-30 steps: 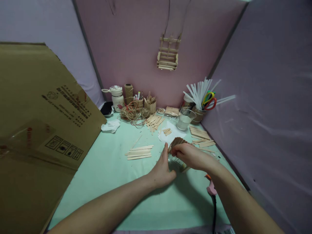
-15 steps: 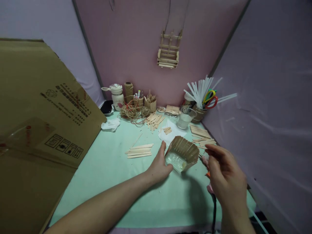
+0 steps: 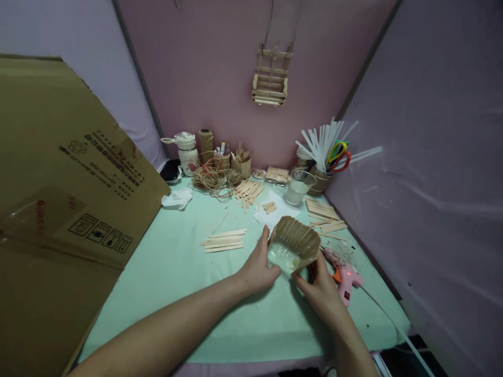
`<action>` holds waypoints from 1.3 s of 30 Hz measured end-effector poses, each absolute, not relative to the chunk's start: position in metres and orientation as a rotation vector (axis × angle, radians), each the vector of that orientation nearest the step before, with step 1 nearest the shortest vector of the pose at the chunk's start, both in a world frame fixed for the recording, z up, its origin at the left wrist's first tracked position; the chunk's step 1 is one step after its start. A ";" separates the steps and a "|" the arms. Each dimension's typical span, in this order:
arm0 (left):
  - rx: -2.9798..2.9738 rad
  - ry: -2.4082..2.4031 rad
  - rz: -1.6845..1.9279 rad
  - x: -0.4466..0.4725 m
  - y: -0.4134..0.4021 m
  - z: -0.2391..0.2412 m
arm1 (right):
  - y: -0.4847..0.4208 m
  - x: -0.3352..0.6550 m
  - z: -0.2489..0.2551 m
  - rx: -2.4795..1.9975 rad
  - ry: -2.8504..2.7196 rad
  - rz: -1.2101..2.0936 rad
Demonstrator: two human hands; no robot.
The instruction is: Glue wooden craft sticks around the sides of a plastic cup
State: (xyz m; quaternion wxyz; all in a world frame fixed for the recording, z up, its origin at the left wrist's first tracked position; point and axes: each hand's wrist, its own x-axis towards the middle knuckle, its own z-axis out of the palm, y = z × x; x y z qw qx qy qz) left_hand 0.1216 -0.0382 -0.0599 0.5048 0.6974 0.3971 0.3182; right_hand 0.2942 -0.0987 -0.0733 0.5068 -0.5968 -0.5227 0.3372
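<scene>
Head view, near to far: left hand pressed against the left end of a small tub clad in wooden sticks, thumb up along its wall, fingers curled round the near corner; right hand cupped under the tub's near right corner, fingers half closed on it, so both hands gripping the one piece just above the green table. Tub tilted toward the camera, clear plastic base showing. Probably light and fairly stiff, yet fragile at the glued stick joints and slick on the bare plastic; best taken at the two short ends, low on the walls, with a gentle squeeze. Just right of it, a pink glue gun lying flat. Further left, a few loose flat sticks. At the back wall, tangled twine, a clear cup, and a jar of white straws and scissors.
</scene>
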 end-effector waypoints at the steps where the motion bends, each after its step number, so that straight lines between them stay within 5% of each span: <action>1: 1.686 0.957 0.756 0.122 -0.038 -0.059 | -0.098 0.295 -0.074 -1.435 -1.270 0.816; 23: 1.734 0.905 0.710 0.119 -0.036 -0.052 | -0.097 0.292 -0.069 -1.503 -1.201 0.806; 33: 1.919 1.305 0.959 0.049 0.000 -0.012 | -0.104 0.292 -0.090 -1.380 -1.076 0.791; 39: 2.167 1.599 0.637 0.005 0.017 -0.006 | -0.107 0.289 -0.092 -1.351 -1.003 0.727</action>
